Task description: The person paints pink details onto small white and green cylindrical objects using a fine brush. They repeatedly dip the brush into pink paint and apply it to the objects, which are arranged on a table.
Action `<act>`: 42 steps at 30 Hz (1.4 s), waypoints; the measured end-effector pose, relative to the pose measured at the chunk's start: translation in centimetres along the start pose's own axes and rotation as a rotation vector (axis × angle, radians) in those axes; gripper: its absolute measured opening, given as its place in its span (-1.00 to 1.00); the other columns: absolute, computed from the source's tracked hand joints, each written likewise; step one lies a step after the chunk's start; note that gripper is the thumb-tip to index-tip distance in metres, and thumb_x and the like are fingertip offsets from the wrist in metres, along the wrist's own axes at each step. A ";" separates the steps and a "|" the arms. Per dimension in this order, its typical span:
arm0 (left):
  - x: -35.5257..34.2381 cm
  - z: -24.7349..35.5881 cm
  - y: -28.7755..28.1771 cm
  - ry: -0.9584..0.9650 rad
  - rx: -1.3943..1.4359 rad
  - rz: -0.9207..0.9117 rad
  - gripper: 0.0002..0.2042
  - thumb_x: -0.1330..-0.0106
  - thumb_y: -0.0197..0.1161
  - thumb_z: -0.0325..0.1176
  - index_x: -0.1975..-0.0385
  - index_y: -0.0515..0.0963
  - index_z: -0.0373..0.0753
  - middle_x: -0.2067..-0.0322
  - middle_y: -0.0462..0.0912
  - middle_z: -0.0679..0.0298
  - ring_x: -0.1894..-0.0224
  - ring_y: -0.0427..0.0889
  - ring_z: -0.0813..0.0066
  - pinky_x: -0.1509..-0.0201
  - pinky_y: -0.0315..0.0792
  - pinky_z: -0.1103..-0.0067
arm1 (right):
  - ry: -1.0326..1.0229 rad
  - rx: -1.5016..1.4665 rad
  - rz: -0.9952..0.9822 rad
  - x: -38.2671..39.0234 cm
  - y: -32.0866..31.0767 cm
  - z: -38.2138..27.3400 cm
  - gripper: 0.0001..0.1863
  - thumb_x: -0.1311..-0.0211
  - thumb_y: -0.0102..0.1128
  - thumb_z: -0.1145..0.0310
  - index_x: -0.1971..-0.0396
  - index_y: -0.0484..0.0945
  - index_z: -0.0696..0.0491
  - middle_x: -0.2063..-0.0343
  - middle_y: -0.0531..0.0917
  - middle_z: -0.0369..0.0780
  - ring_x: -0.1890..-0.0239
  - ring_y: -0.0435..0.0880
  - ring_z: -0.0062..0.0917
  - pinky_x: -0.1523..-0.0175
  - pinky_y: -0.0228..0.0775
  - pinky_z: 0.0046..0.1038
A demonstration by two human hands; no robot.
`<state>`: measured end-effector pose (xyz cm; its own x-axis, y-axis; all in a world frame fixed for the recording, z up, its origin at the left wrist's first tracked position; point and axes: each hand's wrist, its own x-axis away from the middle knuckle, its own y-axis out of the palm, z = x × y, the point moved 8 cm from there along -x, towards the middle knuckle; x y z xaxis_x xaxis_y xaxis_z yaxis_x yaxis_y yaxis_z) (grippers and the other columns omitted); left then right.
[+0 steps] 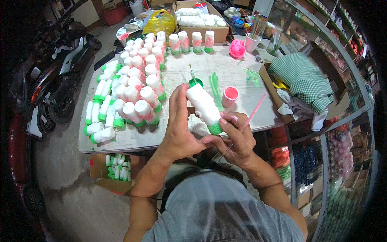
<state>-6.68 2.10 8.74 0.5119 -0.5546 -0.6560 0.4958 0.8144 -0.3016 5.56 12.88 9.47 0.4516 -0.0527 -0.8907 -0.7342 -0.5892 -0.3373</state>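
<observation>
A white embossed candle with a green base [201, 105] is tilted between my hands over the table [177, 64]. My left hand [177, 129] grips it from the left, fingertips at its upper end. My right hand [238, 141] pinches the green lower end and also holds a long paintbrush [256, 109] with pink on it. Beyond the candle are a green paint pot [196, 81] with a brush and a cup of pink paint [230, 96]. Many white candles with pink and green decoration [143, 108] stand at the left, with green-based ones [96, 131] lying beside them.
At the back are a box of candles [203, 30], yellow bag [159, 22], pink pot [237, 50] and cup of brushes [252, 42]. A box with checked cloth [298, 80] is at right. A candle box [98, 173] sits below; motorcycles [60, 80] stand left, shelving [334, 161] right.
</observation>
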 end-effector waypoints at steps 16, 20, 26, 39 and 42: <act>3.1 -5.3 4.0 -0.458 0.615 -0.123 0.24 0.23 0.67 -0.58 -0.48 -0.12 -0.23 -0.20 0.39 0.09 -0.23 0.48 0.35 -0.29 0.42 0.39 | 0.410 -0.253 -0.001 1.5 -3.5 5.9 -0.17 -0.35 -0.04 -0.37 -0.11 0.40 0.21 0.16 0.63 -0.08 0.26 0.59 -0.42 0.15 0.47 -0.38; 3.4 -5.6 4.2 -0.463 0.699 -0.138 0.21 0.11 0.62 -0.61 -0.51 -0.18 -0.22 -0.26 0.36 0.07 -0.22 0.48 0.36 -0.21 0.49 0.44 | 0.785 -0.321 -0.112 0.0 -5.6 9.1 -0.54 -0.46 0.12 0.07 0.03 0.56 0.24 0.29 0.67 -0.14 0.25 0.61 -0.48 0.11 0.47 -0.42; 3.7 -5.8 5.1 -0.623 1.069 -0.184 0.21 0.10 0.49 -0.75 -0.53 -0.25 -0.21 -0.33 0.29 0.05 -0.26 0.46 0.29 -0.21 0.50 0.41 | 0.607 0.107 -0.259 -3.7 -4.7 11.5 -0.85 -0.32 0.28 0.43 0.26 0.67 0.21 0.37 0.71 -0.13 0.42 0.65 -0.49 0.28 0.46 -0.49; 3.7 -6.4 7.3 -0.614 1.158 -0.126 0.21 0.16 0.44 -0.74 -0.52 -0.23 -0.17 -0.30 0.26 0.15 -0.21 0.49 0.29 -0.18 0.52 0.35 | 0.746 0.044 -0.312 -3.7 -3.9 14.7 -0.83 -0.18 0.42 0.40 0.32 0.67 0.20 0.39 0.68 -0.24 0.32 0.61 -0.56 0.18 0.41 -0.52; 4.0 -6.7 7.7 -0.656 1.090 -0.087 0.21 0.22 0.46 -0.71 -0.52 -0.17 -0.21 -0.37 0.14 0.23 -0.19 0.50 0.25 -0.12 0.55 0.37 | 0.700 0.072 -0.348 -3.3 -4.8 14.4 -0.82 -0.20 0.41 0.39 0.31 0.67 0.19 0.39 0.67 -0.25 0.29 0.60 -0.58 0.14 0.41 -0.54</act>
<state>-5.58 7.32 -0.84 0.5440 -0.8325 -0.1054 0.7021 0.3828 0.6004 0.32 27.52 9.67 0.8586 -0.3846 -0.3389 -0.5120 -0.6125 -0.6022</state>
